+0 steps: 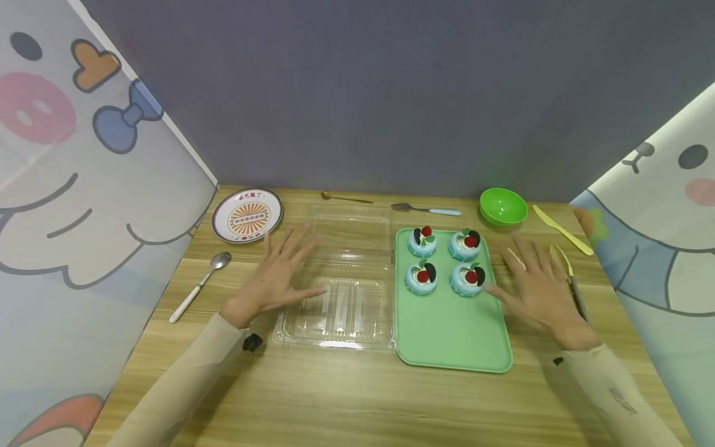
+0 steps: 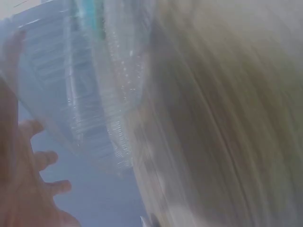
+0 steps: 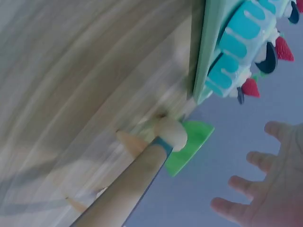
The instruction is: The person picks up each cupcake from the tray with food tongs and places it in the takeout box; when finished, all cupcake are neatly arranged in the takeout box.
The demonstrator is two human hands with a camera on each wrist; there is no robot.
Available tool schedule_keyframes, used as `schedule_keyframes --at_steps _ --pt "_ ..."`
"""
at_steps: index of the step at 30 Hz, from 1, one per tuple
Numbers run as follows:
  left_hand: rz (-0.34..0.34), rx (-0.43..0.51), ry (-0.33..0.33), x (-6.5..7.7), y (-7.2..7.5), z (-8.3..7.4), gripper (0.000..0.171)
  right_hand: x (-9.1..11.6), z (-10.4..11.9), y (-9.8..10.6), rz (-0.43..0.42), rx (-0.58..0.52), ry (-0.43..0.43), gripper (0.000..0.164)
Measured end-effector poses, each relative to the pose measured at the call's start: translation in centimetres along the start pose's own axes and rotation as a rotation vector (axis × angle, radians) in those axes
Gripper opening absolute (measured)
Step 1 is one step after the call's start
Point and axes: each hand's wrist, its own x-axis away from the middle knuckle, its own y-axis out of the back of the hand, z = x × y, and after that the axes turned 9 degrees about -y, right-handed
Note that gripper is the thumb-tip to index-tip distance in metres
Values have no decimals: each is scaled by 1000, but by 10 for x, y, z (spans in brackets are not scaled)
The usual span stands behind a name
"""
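Note:
My left hand (image 1: 276, 276) hovers with fingers spread at the left side of a clear plastic box (image 1: 341, 310), whose hinged lid (image 1: 352, 230) lies folded back. In the left wrist view the see-through box (image 2: 90, 94) shows beside the spread fingers, with nothing in the hand. At the right edge of a green tray (image 1: 452, 338), my right hand (image 1: 536, 288) is held spread and holds nothing. Several blue cupcakes (image 1: 421, 278) topped with a red berry and a dark cookie stand on the tray's far half. The right wrist view shows those cupcakes (image 3: 241, 33) beside the hand.
Left of the box lie a patterned plate (image 1: 248, 215) and a white-handled spoon (image 1: 200, 287). Along the back are a small gold spoon (image 1: 346, 198), a fork (image 1: 427, 210), a green bowl (image 1: 503, 207) and a yellow knife (image 1: 563, 230). A dark-handled utensil (image 1: 578, 297) is partly hidden by my right hand.

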Motion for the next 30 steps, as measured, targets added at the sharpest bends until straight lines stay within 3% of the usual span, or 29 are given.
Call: schedule_keyframes --at_steps 6,12,18,22,25,30 --pt "-33 142 88 6 8 0 91 2 -15 12 -11 -88 -133 70" --pt "-123 349 261 14 14 -4 80 10 -33 21 -44 -96 -260 80" --pt "-237 551 385 22 18 -6 65 17 -48 19 9 -55 -316 88" --pt "-206 591 445 25 18 -4 58 20 -56 15 106 -69 -379 87" --pt "-172 627 454 26 15 -2 53 22 -62 12 185 -100 -433 96" --pt "-135 797 453 25 7 0 41 25 -68 6 232 -128 -497 111"
